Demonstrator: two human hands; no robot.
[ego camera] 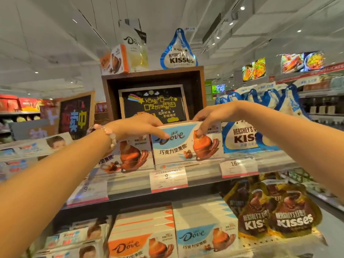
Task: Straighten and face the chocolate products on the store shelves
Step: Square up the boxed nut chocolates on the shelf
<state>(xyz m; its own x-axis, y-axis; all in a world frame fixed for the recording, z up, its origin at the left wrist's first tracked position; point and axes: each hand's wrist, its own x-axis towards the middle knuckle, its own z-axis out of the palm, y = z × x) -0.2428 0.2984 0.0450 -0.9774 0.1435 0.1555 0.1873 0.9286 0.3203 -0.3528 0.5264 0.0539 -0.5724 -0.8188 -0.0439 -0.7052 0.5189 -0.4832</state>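
A blue-and-white Dove box (178, 148) stands facing me at the middle of the upper shelf (204, 169). My left hand (141, 127) grips its top left corner, thumb on the front face. My right hand (210, 118) grips its top right edge, thumb pressed on the picture on the front. An orange Dove box (128, 157) stands just to the left, partly behind my left wrist. Blue Hershey's Kisses bags (242, 136) stand to the right of the held box.
A dark wooden display box (152, 75) with a chalkboard sign sits behind the held box, with Dove and Kisses packs on top. Price tags (168, 178) hang on the shelf front. Below lie more Dove boxes (202, 231), brown Kisses bags (279, 218) and Kinder packs (74, 239).
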